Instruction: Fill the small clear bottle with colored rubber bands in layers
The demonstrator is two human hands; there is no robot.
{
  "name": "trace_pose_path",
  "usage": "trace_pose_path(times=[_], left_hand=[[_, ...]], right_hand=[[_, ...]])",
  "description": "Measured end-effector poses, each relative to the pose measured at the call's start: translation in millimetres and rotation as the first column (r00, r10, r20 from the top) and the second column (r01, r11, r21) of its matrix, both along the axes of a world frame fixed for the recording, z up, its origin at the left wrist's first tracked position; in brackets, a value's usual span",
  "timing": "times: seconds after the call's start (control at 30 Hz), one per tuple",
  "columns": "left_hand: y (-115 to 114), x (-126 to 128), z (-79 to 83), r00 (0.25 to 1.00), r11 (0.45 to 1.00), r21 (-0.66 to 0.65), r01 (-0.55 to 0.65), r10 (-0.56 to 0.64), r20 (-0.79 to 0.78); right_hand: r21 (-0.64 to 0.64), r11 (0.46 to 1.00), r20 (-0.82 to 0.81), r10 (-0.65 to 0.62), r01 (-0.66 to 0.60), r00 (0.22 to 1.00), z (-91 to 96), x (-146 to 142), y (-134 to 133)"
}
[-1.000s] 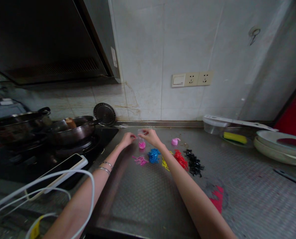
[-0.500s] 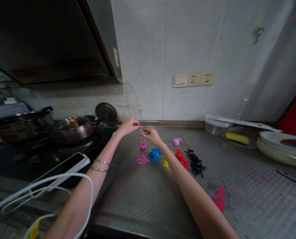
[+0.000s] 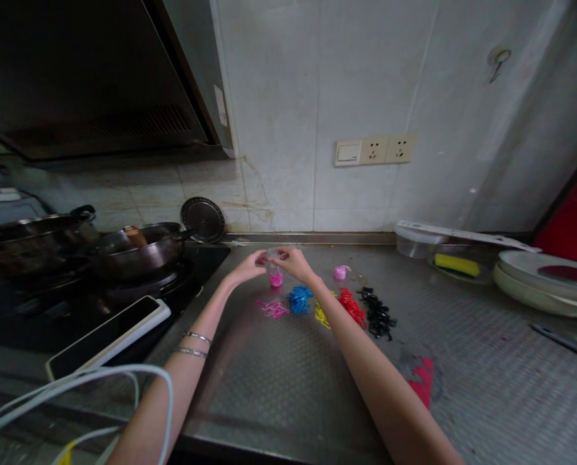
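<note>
Two grips met on the small clear bottle standing on the bench: right hand held its neck, left hand pinched its rim.

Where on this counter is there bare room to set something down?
The widest bare stretch of counter lies nearest you, between the phone and the red stain, in front of the band piles. Another runs from the black pile to the plates. It is crowded at the small bottle, where left hand and right hand meet, and along the pile row.
</note>
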State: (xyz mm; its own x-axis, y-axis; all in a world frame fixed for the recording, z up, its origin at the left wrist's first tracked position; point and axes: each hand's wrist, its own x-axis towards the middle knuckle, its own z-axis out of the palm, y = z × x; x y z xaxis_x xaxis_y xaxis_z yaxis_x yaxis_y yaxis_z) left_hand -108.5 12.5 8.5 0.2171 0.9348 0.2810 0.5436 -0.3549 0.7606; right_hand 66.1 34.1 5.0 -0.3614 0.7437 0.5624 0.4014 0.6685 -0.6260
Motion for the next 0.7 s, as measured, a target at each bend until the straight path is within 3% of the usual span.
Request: trace_pose_path(times=[0.13, 0.23, 0.5, 0.6, 0.7], left_hand=[[0.8, 7.4, -21.6, 0.991, 0.991, -0.075, 0.113, -0.107, 0.08], [2.2, 13.7, -30.5, 0.987, 0.992, -0.051, 0.115, -0.109, 0.121], [-2.8, 17.8, -31.8, 0.984, 0.996, -0.027, 0.089, -0.083, 0.16], [-5.1, 18.2, -31.8, 0.983, 0.997, -0.036, 0.074, -0.067, 0.171], [-6.7, 18.7, -32.8, 0.983, 0.997, -0.032, 0.063, -0.057, 0.175]], right_hand=[[0.001, 1.0, 0.007, -0.006, 0.006, 1.0, -0.5, 0.9, 0.7], [0.007, 1.0, 0.004, -0.017, 0.016, 1.0, -1.6, 1.7, 1.8], [0.0, 1.0, 0.034, -0.016, 0.016, 0.999, -2.8, 0.9, 4.4], [0.041, 0.999, 0.051, -0.019, 0.017, 0.999, 7.1, 9.9, 4.1], [0.109, 0.989, 0.025, -0.1, 0.097, 0.995, 28.4, 26.4, 0.4]])
